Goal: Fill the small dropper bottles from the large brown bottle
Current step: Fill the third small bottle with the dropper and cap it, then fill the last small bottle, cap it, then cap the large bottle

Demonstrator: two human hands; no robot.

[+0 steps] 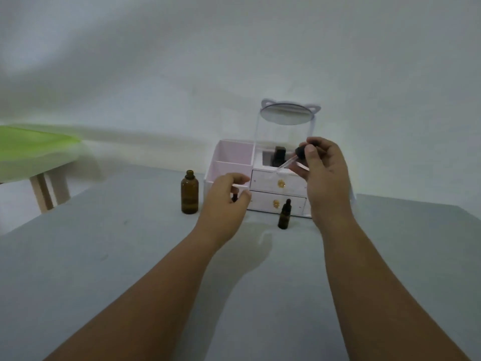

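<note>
The large brown bottle point(189, 192) stands uncapped on the grey table, left of my hands. A small brown dropper bottle point(284, 215) with its black cap on stands in front of the organizer. My right hand point(324, 168) holds a dropper point(291, 161) by its black bulb, its glass pipette slanting down to the left above the drawers. My left hand point(226, 194) hovers with fingers curled and apart around a small dark object point(234, 197), mostly hidden; I cannot tell if it touches it.
A white organizer point(263, 178) with two gold-knobbed drawers, open compartments and a round mirror point(286, 114) stands at the table's far edge; dark bottles sit in its back slot point(277, 155). A green-topped table point(31, 149) is at the far left.
</note>
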